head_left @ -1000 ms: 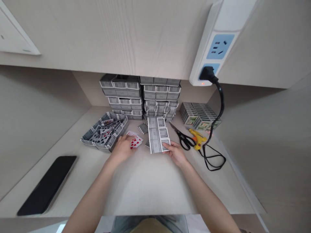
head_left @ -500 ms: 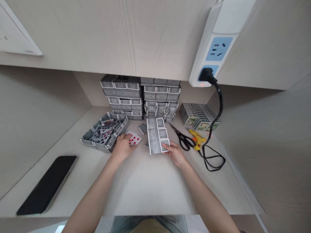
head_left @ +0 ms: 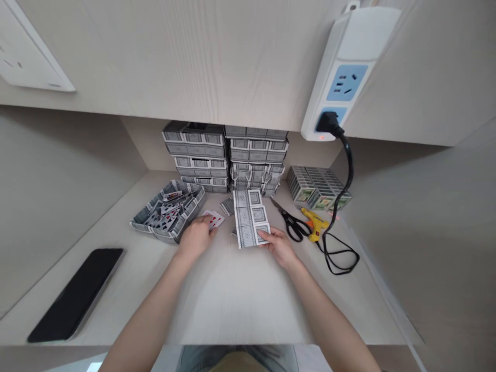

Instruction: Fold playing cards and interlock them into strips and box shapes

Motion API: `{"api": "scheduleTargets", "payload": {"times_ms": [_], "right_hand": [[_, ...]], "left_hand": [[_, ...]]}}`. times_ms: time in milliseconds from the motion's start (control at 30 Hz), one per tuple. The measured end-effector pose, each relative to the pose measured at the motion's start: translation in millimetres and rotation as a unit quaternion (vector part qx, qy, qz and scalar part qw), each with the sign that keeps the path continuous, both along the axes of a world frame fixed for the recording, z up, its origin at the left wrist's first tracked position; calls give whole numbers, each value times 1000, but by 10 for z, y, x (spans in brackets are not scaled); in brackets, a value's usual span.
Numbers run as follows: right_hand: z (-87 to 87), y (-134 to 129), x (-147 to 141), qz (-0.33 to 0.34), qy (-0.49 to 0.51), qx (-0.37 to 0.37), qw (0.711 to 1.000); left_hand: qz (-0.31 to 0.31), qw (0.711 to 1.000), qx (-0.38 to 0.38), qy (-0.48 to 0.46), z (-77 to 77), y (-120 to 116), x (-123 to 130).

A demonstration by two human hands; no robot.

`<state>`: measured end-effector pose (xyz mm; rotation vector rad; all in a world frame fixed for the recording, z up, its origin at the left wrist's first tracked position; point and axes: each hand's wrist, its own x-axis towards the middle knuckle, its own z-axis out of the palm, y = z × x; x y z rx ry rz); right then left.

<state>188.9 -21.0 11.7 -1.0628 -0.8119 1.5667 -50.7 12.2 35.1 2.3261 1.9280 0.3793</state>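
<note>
My right hand point(head_left: 281, 247) grips the lower right corner of a panel of joined playing cards point(head_left: 245, 219), thumb on top. The panel's patterned grey backs face up, with a column of folded, white-edged cards along its right side. Red-suited playing cards point(head_left: 216, 219) lie face up on the desk under my left hand point(head_left: 196, 237). Its fingers are curled over their left edge, and the fingertips are partly hidden. Left of that hand stands a tray made of cards point(head_left: 176, 235), holding loose playing cards point(head_left: 165, 219). A small face-down card point(head_left: 227, 206) rests between the hands.
Stacked card boxes point(head_left: 199, 150) fill the back. To the right lie black scissors point(head_left: 294, 227), a yellow glue gun point(head_left: 315, 223) with a looped black cord, and packed card decks point(head_left: 315, 183). A black phone-like slab point(head_left: 77, 294) lies front left; a power strip point(head_left: 344, 67) hangs above.
My left hand has shifted slightly, and the red-suited cards beneath it have moved a little toward the left. My right hand keeps the panel in nearly the same place.
</note>
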Motion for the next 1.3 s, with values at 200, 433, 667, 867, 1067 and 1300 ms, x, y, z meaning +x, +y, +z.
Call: {"api": "scheduleTargets", "payload": {"times_ms": [200, 433, 667, 867, 1067, 1300], "right_hand": [[12, 1, -4, -1, 4, -1, 1000], [3, 0, 2, 4, 0, 1, 1000], [-2, -6, -2, 14, 6, 9, 1000], [13, -11, 3, 13, 10, 6, 1000], [40, -84, -65, 89, 15, 25, 996], [25, -108, -99, 141, -6, 18, 990]], "left_hand": [[-27, 997, 2, 73, 75, -54, 22], [-42, 995, 19, 85, 108, -58, 1], [-61, 995, 31, 76, 87, -59, -14], [-34, 986, 136, -96, 163, -96, 59], [-36, 933, -4, -357, 69, -129, 280], [-58, 855, -113, -503, -26, -190, 430]]}}
